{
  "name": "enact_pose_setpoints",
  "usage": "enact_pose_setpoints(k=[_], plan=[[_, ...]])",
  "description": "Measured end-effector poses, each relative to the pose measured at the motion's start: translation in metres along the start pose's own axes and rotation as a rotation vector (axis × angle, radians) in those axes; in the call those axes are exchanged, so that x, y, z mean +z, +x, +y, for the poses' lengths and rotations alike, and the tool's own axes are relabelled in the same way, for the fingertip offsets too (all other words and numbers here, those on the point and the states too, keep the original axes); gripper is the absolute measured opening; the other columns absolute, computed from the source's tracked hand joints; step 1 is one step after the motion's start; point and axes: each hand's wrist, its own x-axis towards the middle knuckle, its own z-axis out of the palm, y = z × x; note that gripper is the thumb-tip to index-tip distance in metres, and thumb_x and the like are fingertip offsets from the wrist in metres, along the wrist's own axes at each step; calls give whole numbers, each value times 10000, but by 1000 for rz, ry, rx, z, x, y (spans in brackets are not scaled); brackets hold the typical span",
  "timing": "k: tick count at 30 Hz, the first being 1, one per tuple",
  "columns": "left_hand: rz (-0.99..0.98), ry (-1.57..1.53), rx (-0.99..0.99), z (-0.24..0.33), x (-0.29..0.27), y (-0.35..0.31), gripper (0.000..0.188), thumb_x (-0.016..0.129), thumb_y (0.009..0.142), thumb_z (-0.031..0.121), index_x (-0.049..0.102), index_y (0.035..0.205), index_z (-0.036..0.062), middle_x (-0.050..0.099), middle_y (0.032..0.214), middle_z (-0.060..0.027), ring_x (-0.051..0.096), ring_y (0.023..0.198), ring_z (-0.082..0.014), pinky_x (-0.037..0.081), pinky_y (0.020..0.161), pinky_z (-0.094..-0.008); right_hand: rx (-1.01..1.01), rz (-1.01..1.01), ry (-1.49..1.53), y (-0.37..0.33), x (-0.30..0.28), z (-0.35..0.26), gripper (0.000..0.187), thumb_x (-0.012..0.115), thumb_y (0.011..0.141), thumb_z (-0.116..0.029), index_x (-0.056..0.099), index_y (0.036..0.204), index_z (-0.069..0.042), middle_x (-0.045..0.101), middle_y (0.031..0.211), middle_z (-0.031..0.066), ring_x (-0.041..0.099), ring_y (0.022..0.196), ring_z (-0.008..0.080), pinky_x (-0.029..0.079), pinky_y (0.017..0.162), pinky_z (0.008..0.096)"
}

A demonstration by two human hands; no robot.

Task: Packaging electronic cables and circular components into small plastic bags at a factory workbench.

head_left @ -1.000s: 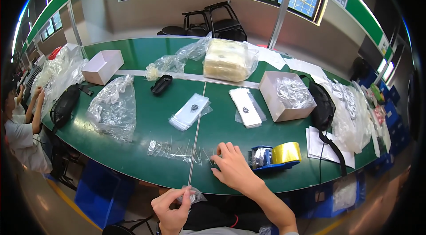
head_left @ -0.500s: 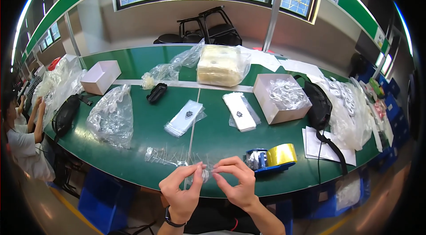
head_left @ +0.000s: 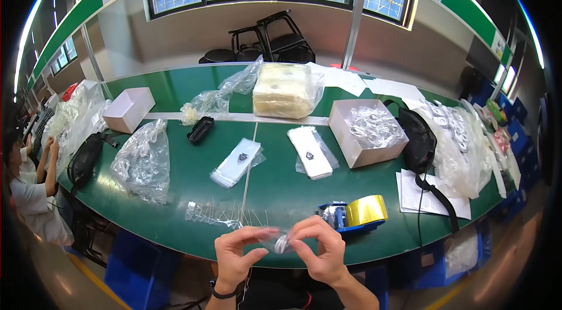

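Between my hands is a small clear plastic bag with a white coiled cable in it. My left hand holds the bag's left edge, its forefinger stretched along the top. At the other side my right hand pinches the bag between thumb and forefinger. Both hands are above the table's front edge. Just beyond them lies a row of thin clear strips or ties; I cannot make out their kind. A blue tape dispenser with a yellow roll stands beyond my right hand.
Two stacks of flat bags, left and right, lie mid-table. A box of white cables stands right, near a black pouch. Leftward are a large clear bag and an open box. A co-worker sits far left.
Both hands have come slightly nearer to me, and the bag is now spread between them with the coiled cable showing in it. The view has shifted a little.
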Motion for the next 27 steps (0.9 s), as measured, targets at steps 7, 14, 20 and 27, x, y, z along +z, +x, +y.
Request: enact_pose_setpoints(k=[7, 14, 20, 27], plan=[[21, -25, -10, -13, -9, -1, 193, 803, 808, 91, 720, 903, -54, 717, 883, -168, 698, 799, -224, 552, 734, -309, 41, -33, 75, -1, -6, 2, 78, 655, 870, 44, 607, 929, 28, 653, 957, 159, 629, 887, 212, 501, 824, 312], [-32, 72, 81, -8, 1, 2, 95, 776, 794, 15, 729, 862, -32, 720, 824, -156, 693, 755, -206, 532, 687, -284, 79, -31, 129, -3, -6, 5, 52, 640, 891, 39, 602, 924, 28, 641, 955, 155, 633, 899, 212, 503, 831, 317], [46, 335, 129, 0, 7, 1, 40, 737, 815, -12, 726, 837, -43, 728, 781, -145, 682, 712, -183, 511, 659, -261, 67, 2, 75, -3, -6, 5, 51, 639, 881, 49, 605, 914, 31, 643, 947, 157, 639, 880, 213, 507, 818, 311], [142, 261, 124, -6, 5, -8, 41, 721, 830, -15, 713, 845, -52, 712, 804, -136, 662, 734, -166, 512, 686, -262, -10, 25, -68, -2, -8, 5, 62, 653, 867, 56, 617, 910, 32, 652, 935, 148, 646, 852, 211, 517, 786, 311]])
